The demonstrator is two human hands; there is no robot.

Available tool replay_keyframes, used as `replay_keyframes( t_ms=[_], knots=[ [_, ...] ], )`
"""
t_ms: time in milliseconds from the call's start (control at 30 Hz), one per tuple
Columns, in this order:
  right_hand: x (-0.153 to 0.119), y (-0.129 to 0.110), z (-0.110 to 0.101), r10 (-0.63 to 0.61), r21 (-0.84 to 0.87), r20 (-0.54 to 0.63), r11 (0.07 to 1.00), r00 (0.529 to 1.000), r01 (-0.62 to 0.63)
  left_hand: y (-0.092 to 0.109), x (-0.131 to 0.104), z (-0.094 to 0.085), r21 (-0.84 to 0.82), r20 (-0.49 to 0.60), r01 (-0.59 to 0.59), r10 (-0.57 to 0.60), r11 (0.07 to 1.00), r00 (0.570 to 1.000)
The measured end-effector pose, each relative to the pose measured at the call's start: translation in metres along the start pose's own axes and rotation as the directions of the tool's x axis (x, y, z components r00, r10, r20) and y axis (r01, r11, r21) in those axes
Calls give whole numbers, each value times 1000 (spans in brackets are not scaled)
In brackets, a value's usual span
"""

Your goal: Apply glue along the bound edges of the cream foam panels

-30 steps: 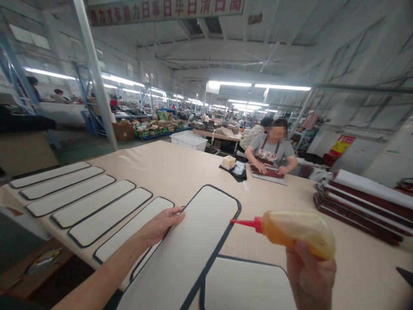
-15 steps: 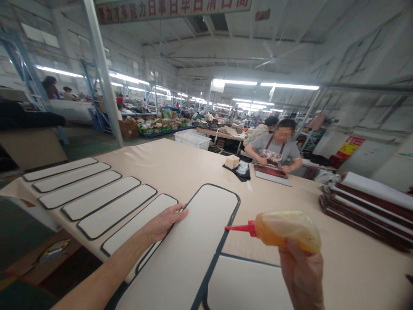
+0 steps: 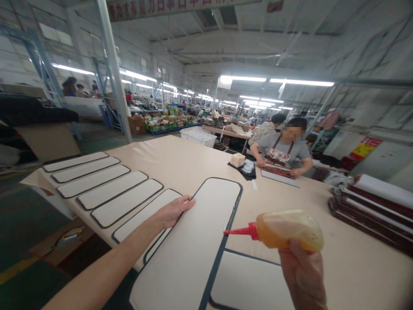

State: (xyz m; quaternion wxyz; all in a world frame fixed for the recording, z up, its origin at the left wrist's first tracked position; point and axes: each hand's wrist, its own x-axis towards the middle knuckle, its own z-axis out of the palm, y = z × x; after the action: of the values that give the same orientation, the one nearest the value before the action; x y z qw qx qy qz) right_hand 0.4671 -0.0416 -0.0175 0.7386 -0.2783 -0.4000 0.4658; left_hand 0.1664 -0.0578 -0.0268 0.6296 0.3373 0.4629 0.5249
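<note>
My left hand [image 3: 176, 211] grips the left edge of a long cream panel [image 3: 196, 232] with rounded corners and a dark border, tilted above the table. In my right hand [image 3: 303, 269] is a clear squeeze bottle [image 3: 290, 228] of amber liquid, lying sideways. Its red nozzle [image 3: 241, 231] points left, with the tip at the panel's dark right border. A wet, shiny line shows on that border above the tip. Another cream panel [image 3: 251, 280] lies on the table, partly under the held one.
Several bordered panels [image 3: 127, 202] lie in a row on the left of the table [image 3: 161, 150]. Across it, a person [image 3: 280, 150] handles a dark red piece. A yellowish block [image 3: 237, 159] sits on black material. A stack [image 3: 374, 211] stands at the right.
The nozzle tip has moved down along the panel's right border, and the shiny line reaches farther down. The camera view has shifted slightly left. Both hands keep their hold.
</note>
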Motion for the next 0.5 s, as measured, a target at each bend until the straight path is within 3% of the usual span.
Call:
replay_keyframes(
  t_ms=[500],
  knots=[
    [-6, -6, -5, 34, -5, 39, 999, 999, -33, 10, 29, 4, -2, -65, -13, 13, 1000, 998]
  ],
)
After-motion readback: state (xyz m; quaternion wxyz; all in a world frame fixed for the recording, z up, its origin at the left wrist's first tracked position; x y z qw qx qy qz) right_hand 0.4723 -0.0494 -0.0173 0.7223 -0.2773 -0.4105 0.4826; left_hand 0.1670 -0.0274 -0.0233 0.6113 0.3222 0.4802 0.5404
